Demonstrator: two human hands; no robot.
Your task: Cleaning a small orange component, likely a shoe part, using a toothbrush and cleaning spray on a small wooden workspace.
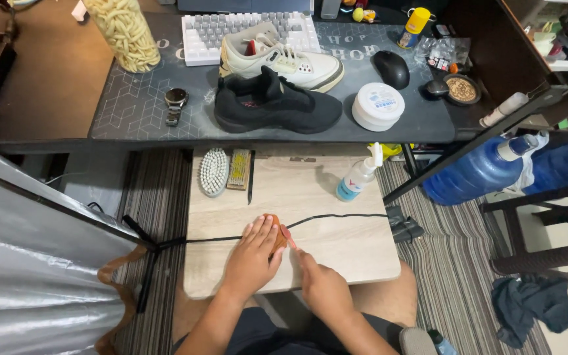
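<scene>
Hands first: your left hand (252, 255) lies flat and palm down near the lower middle of the frame, fingers pressed together over a small brown brush (278, 238) and the black shoelace (336, 217) beneath it. Your right hand (320, 284), just below and right of it, pinches a thin pink handle (288, 236) between thumb and fingertips; its tip meets the brush at the lace. The lace runs in one long line across the light wooden board (350, 253) on your lap, from the left edge, where it hangs down, to the right edge.

At the upper left of the board lie a white oval brush (213, 171), bristles up, just beside a tan wooden brush (238, 169), with a thin dark stick (251, 176) next to them. At the board's upper right a clear spray bottle (358, 177) with blue liquid lies tilted.

Above the board, across the upper middle of the frame, the dark desk mat (133, 108) bears a black sneaker (276, 104) in front and a white sneaker (281, 60) behind, touching it. A wristwatch (175, 104) lies left of the black shoe, a round white tub (377, 106) right of it, a black mouse (391, 68) further up. A white keyboard (248, 29) sits behind the white sneaker. At far right stand large blue water jugs (474, 174).
</scene>
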